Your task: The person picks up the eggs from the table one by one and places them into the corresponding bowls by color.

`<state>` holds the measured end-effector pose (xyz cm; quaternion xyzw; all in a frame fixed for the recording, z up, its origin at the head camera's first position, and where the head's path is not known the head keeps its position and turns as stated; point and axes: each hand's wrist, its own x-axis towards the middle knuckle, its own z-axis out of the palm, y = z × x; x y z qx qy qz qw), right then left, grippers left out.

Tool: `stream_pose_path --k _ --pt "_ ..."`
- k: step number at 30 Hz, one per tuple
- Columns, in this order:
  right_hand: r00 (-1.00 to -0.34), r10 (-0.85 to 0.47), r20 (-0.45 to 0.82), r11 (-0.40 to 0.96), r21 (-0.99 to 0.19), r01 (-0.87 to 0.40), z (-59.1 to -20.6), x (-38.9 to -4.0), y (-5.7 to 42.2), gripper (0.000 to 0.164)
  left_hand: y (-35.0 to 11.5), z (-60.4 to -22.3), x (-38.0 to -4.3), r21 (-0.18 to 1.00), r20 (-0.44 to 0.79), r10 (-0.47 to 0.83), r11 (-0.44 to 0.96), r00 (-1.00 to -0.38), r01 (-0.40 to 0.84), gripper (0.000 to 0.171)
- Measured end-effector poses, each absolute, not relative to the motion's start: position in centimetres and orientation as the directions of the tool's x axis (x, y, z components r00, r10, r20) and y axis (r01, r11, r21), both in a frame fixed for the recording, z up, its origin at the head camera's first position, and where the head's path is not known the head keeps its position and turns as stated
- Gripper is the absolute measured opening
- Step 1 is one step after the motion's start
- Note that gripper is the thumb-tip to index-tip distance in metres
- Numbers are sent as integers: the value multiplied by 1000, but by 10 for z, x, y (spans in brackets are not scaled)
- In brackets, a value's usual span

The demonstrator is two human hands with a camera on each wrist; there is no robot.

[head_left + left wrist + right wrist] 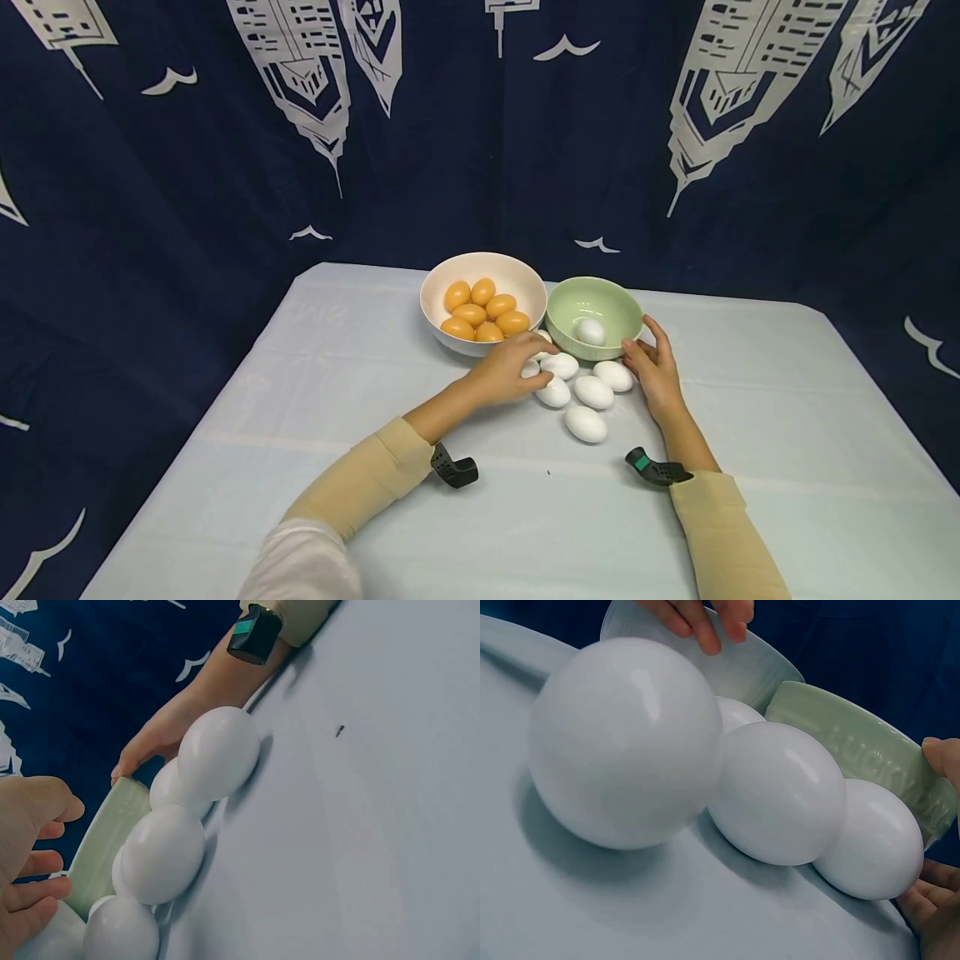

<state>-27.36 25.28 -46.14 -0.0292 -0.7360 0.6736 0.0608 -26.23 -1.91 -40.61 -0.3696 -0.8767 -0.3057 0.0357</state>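
Note:
White eggs (pixel 587 424) lie in a loose group on the table in front of a green bowl (pixel 564 335). One white egg (pixel 591 332) sits inside that bowl. My left hand (pixel 512 368) hovers over the left side of the group, thumb and fingers apart; in the left wrist view the hand (pixel 30 862) has nothing between its fingers. With thumb at the rim and fingers lower down the side, my right hand (pixel 658 375) holds the green bowl's right side. Raised lettering marks the bowl's wall (pixel 855 746) in the right wrist view.
A larger cream bowl (pixel 433 321) with several orange-yellow eggs (pixel 469 314) stands left of the green bowl, touching or nearly so. Both bowls are close to the far edge of the white-covered table (pixel 360 358). A dark blue patterned curtain (pixel 465 167) hangs behind.

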Motion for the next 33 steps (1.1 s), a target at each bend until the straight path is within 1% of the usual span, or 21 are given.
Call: stream_pose_path --k 5,9,13,19,24,27,33 --pt "-991 126 47 88 -995 -36 -461 -274 253 73 -27 -413 -257 491 288 622 557 -728 670 37" --pt "-991 126 44 78 -996 -34 -462 -275 252 72 -34 -421 -253 485 267 613 582 -744 653 41" --pt "-991 131 41 81 -996 -30 -463 -275 251 72 -40 -430 -248 444 267 600 618 -754 649 44" --pt "-990 134 40 93 -995 -28 -462 -275 250 71 -44 -439 -242 299 381 567 672 -730 678 38" --pt "-990 136 44 89 -995 -32 -461 -275 250 71 -46 -443 -237 216 442 514 734 -735 644 37" --pt "-989 139 45 91 -995 -32 -461 -275 250 71 -47 -445 -236 206 445 492 757 -748 620 40" --pt "-989 144 46 97 -995 -32 -462 -275 252 71 -43 -452 -236 264 464 464 741 -755 617 46"
